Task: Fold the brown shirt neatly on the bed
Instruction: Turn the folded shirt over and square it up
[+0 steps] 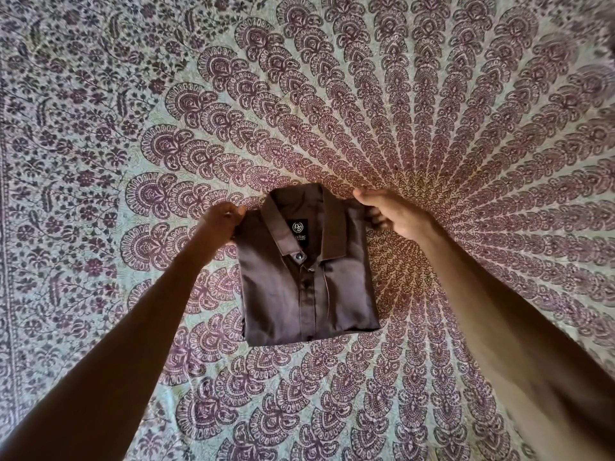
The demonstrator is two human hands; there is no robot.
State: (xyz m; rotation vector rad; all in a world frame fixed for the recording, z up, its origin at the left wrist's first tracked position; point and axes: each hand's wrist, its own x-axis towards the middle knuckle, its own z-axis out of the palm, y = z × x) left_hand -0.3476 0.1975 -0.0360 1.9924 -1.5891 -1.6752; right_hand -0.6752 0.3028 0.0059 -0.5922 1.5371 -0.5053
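head view: looking down on the bed (100,134), patterned sheet fills the whole frame, no bed edges or corners clearly in view
shirt location: brown shirt (309,281) lies flat on the sheet, roughly mid-bed, collar away from the person, hem fold toward them
shirt state: already a compact rectangle, front up, collar (301,224) neat, top button (297,256) closed, black neck label (297,230) showing, sleeves not visible, presumably tucked under
left hand: left hand (221,224) pinching the shirt's upper left corner at the shoulder, fingers closed on cloth
right hand: right hand (386,214) at the upper right shoulder corner, fingers curled onto the edge, looks like a grip, underside contact hidden
arms: both stretched forward, forearms either side of the shirt, not resting on it
progress: looks nearly done, likely final squaring or setting down
handling: light, soft, limp woven cloth, slight sheen so maybe a bit slippery, layers could slide apart if lifted by one corner
where to hold: both shoulder corners together, or flat palms under the stack, collar is the stiffest part, avoid crushing it
risk: a loose thread by the placket (324,291) could snag, pulling corners unevenly would skew the fold
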